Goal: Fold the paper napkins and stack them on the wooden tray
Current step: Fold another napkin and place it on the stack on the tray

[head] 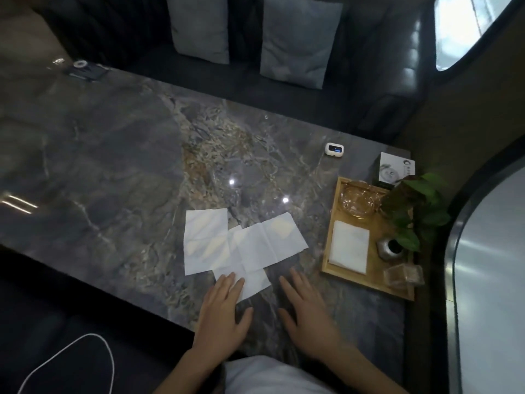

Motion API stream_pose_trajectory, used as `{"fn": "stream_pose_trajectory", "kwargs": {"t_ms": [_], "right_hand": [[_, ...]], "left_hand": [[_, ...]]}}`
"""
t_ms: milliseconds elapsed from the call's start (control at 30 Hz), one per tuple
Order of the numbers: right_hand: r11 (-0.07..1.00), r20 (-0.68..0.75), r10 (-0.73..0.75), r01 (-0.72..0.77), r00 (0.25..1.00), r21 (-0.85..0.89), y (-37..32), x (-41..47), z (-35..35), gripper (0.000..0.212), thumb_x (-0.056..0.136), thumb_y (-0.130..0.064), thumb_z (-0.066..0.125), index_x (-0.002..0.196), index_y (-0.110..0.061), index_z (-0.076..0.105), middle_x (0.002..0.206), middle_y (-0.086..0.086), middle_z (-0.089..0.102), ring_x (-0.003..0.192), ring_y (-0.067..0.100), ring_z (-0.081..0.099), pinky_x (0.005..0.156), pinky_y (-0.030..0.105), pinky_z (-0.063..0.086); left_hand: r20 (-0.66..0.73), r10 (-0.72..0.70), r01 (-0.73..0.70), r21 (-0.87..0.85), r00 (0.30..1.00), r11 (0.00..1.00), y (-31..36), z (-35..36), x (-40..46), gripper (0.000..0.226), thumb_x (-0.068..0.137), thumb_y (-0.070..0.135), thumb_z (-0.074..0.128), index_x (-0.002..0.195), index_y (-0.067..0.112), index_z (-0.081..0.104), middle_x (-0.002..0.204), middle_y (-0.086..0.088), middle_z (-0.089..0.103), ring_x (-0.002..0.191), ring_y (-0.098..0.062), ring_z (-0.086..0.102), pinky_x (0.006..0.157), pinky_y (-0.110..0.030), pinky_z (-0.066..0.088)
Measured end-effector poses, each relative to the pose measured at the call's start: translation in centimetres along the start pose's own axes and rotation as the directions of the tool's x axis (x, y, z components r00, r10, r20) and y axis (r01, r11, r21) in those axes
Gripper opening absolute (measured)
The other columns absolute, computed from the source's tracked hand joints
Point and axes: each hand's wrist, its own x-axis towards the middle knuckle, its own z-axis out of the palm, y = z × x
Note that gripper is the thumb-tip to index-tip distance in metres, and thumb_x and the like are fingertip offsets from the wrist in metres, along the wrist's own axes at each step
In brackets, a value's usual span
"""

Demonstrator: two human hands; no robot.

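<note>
Three unfolded white paper napkins overlap on the marble table: one at the left [205,240], one reaching right [270,240], and one nearest me [252,280]. My left hand [224,311] lies flat with spread fingers, its fingertips on the near napkin's edge. On the bare table to the right of that napkin rests my right hand [305,312], flat and empty. The wooden tray [326,245] stands at the right with a folded napkin [350,250] lying in its left part.
On the tray are also a glass ashtray [358,200], a small metal pot with a green plant [391,247] and a clear box [403,275]. Behind it stand a printed box [396,167] and a small white device [334,149]. A sofa with cushions lies beyond the table.
</note>
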Motion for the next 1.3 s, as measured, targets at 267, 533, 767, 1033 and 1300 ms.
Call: {"fn": "stream_pose_trajectory", "kwargs": {"t_ms": [267,533,767,1033,1300], "right_hand": [[0.998,0.025,0.040,-0.039,0.999,-0.058,-0.2,2.7,-0.4,0.068,0.099,-0.042,0.040,0.156,-0.028,0.006,0.165,0.002,-0.008,0.151,0.022,-0.010,0.121,0.039,-0.002],[0.983,0.071,0.084,-0.071,0.994,-0.171,1.0,5.5,-1.6,0.066,0.099,-0.042,0.037,0.155,-0.031,0.004,0.165,0.006,-0.011,0.151,0.030,-0.013,0.120,0.044,-0.004],[0.973,0.121,0.087,-0.058,0.989,-0.221,0.9,6.1,-1.1,0.065,0.100,-0.043,0.034,0.155,-0.029,0.003,0.165,0.003,-0.009,0.150,0.029,-0.013,0.119,0.047,-0.006],[0.977,0.121,0.076,-0.049,0.990,-0.207,0.8,5.9,-1.0,0.069,0.098,-0.043,0.036,0.156,-0.022,0.004,0.165,-0.002,-0.003,0.151,0.026,-0.012,0.121,0.048,-0.003],[0.993,-0.050,0.002,0.004,0.999,0.122,0.1,5.1,-2.5,0.051,0.096,-0.029,0.050,0.146,-0.021,0.041,0.150,-0.004,0.045,0.142,0.017,0.033,0.119,0.040,0.029]], "left_hand": [[0.037,0.051,-0.053,0.069,0.998,0.996,-0.2,0.4,0.0,0.067,0.093,0.049,0.044,0.153,0.025,0.028,0.165,0.003,0.017,0.152,-0.016,0.008,0.123,-0.032,0.001],[0.091,0.090,-0.107,0.206,0.992,0.973,-0.6,1.4,0.3,0.069,0.092,0.050,0.038,0.155,0.025,0.022,0.166,0.003,0.006,0.153,-0.021,0.001,0.116,-0.038,-0.007],[0.065,0.113,-0.124,0.221,0.992,0.967,0.1,0.9,1.3,0.068,0.092,0.046,0.042,0.153,0.020,0.029,0.165,-0.004,0.016,0.152,-0.025,0.013,0.116,-0.038,-0.002],[0.187,0.092,-0.145,0.295,0.978,0.944,1.1,1.4,3.5,0.069,0.081,0.046,0.045,0.143,0.017,0.050,0.154,-0.009,0.044,0.141,-0.029,0.041,0.114,-0.041,-0.003],[0.062,0.162,-0.171,0.213,0.985,0.962,1.8,1.2,3.8,0.061,0.086,0.039,0.044,0.140,0.014,0.051,0.150,-0.006,0.050,0.141,-0.027,0.043,0.118,-0.043,0.013]]}}
